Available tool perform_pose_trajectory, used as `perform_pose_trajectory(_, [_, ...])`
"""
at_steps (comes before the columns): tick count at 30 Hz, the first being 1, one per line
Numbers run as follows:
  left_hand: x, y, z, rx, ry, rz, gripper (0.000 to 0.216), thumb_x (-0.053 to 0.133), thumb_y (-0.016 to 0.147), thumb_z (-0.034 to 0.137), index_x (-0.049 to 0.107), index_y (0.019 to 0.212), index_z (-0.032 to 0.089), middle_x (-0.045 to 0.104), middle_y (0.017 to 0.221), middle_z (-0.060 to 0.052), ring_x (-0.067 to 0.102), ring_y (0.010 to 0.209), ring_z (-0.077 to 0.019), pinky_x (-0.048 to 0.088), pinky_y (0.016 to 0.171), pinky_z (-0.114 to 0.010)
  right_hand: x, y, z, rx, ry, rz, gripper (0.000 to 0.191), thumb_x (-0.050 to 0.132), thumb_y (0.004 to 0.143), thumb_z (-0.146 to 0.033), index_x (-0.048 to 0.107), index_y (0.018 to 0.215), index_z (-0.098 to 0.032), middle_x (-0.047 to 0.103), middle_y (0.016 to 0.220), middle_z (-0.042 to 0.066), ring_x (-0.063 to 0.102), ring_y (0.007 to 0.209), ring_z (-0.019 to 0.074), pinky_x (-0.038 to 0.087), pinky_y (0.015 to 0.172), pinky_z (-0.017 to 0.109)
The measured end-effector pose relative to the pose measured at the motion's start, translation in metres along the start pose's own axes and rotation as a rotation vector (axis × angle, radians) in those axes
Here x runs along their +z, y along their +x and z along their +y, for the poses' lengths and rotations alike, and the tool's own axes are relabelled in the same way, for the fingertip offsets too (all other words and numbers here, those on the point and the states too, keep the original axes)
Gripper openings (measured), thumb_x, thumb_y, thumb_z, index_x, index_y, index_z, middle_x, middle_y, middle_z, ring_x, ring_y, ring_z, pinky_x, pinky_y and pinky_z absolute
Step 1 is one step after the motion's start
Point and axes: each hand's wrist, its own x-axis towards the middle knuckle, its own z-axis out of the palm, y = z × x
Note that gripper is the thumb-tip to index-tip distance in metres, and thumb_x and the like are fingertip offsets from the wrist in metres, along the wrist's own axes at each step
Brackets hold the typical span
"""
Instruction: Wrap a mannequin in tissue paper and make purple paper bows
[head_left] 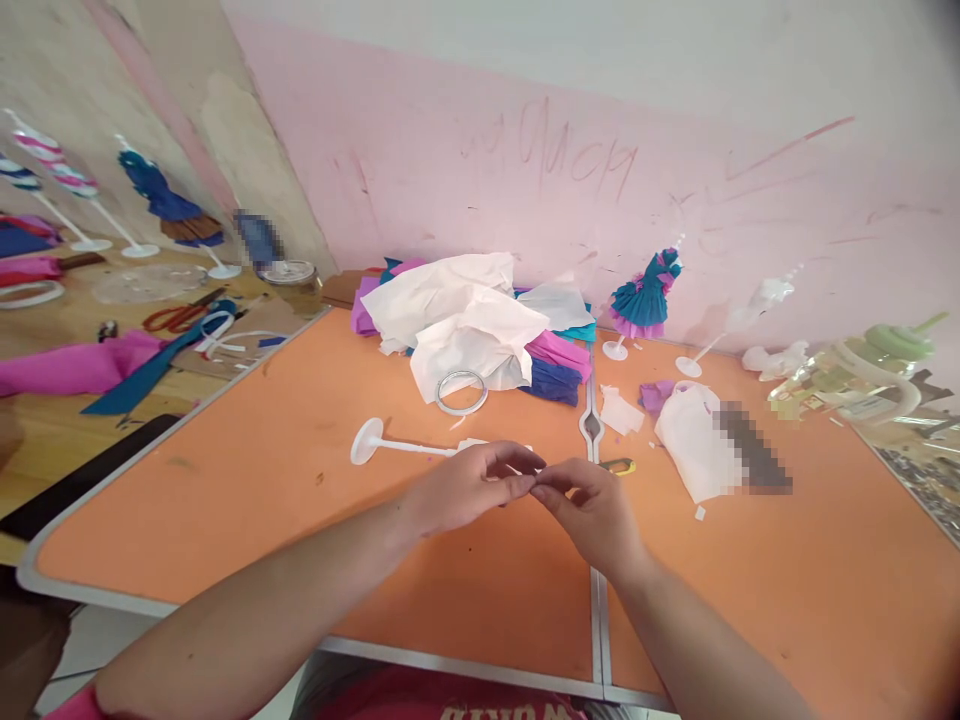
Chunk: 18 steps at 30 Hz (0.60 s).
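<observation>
White plastic, a slim stand (409, 446) lies flat on the orange table (225, 500), just beyond and to the left of the left hand (469, 490). Its round foot is the far end, out to the left. Its rod runs nearly level, left to right, straight toward that hand, and the near end slips out of sight behind the curled fingers. The left hand is clearly the nearer one to the stand; the right hand (592, 510) sits on the other side of it, away from the rod.

Both hands are drawn in to a pinch, thumb and fingertips meeting tip to tip between them. Whatever small thing they nip is hidden, and I cannot tell whether the rod's end is part of that grip.

Farther out from the left hand, a white ring (460, 392) lies flat before a heap of crumpled paper (465, 315). Just past the right hand's knuckles a small yellow-green loop (619, 466) lies on the table, and a white bag (694, 440) lies beyond it to the right.
</observation>
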Motion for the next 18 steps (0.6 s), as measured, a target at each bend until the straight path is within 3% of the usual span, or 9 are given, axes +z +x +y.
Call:
perform_pose_trajectory(3, [0.000, 0.000, 0.001, 0.009, -0.045, -0.057, 0.038, 0.061, 0.083, 0.047, 0.061, 0.111, 0.021, 0.066, 0.108, -0.008, 0.061, 0.094, -0.0211, 0.048, 0.075, -0.032, -0.001, 0.001, 0.001, -0.003, 0.075, -0.033, 0.010, 0.066, 0.081, -0.033, 0.070, 0.080, -0.024, 0.066, 0.077, 0.001, 0.057, 0.069, 0.0135, 0.041, 0.057, 0.025])
perform_pose_trajectory(7, [-0.005, 0.000, 0.004, 0.107, -0.015, -0.120, 0.041, 0.063, 0.083, 0.044, 0.057, 0.117, 0.022, 0.063, 0.112, -0.008, 0.059, 0.104, -0.0223, 0.048, 0.084, -0.034, -0.006, 0.002, 0.001, 0.002, 0.176, -0.057, 0.011, 0.064, 0.082, -0.031, 0.068, 0.077, -0.023, 0.061, 0.073, -0.001, 0.052, 0.063, 0.0105, 0.042, 0.057, 0.024])
perform_pose_trajectory(10, [-0.020, 0.004, 0.005, 0.222, 0.287, 0.013, 0.045, 0.067, 0.078, 0.042, 0.055, 0.119, 0.025, 0.060, 0.117, -0.007, 0.056, 0.107, -0.0239, 0.046, 0.090, -0.038, -0.011, 0.004, 0.001, 0.083, 0.213, 0.002, 0.013, 0.063, 0.082, -0.034, 0.068, 0.080, -0.022, 0.062, 0.075, 0.000, 0.052, 0.059, 0.0096, 0.043, 0.054, 0.024])
perform_pose_trajectory(13, [-0.039, 0.009, -0.001, 0.311, 0.812, 0.138, 0.029, 0.067, 0.077, 0.036, 0.063, 0.104, 0.025, 0.059, 0.115, -0.006, 0.051, 0.112, -0.0285, 0.037, 0.098, -0.045, -0.014, 0.007, 0.002, 0.134, 0.130, 0.073, 0.013, 0.065, 0.080, -0.036, 0.071, 0.080, -0.023, 0.065, 0.075, 0.000, 0.055, 0.060, 0.0108, 0.045, 0.057, 0.025])
perform_pose_trajectory(15, [-0.048, 0.013, -0.008, 0.331, 1.000, 0.100, 0.032, 0.067, 0.076, 0.031, 0.062, 0.108, 0.026, 0.058, 0.117, -0.006, 0.050, 0.113, -0.0284, 0.036, 0.098, -0.044, -0.014, 0.008, 0.005, 0.130, 0.074, 0.089, 0.014, 0.066, 0.080, -0.036, 0.072, 0.080, -0.024, 0.067, 0.075, 0.001, 0.057, 0.061, 0.0121, 0.047, 0.060, 0.027])
perform_pose_trajectory(18, [-0.052, 0.019, -0.020, 0.298, 1.075, 0.027, 0.034, 0.064, 0.076, 0.027, 0.058, 0.110, 0.025, 0.061, 0.110, -0.004, 0.054, 0.107, -0.0250, 0.038, 0.094, -0.038, -0.011, 0.009, 0.009, 0.100, 0.049, 0.036, 0.016, 0.063, 0.082, -0.036, 0.073, 0.089, -0.026, 0.070, 0.081, 0.002, 0.061, 0.069, 0.0146, 0.050, 0.065, 0.029])
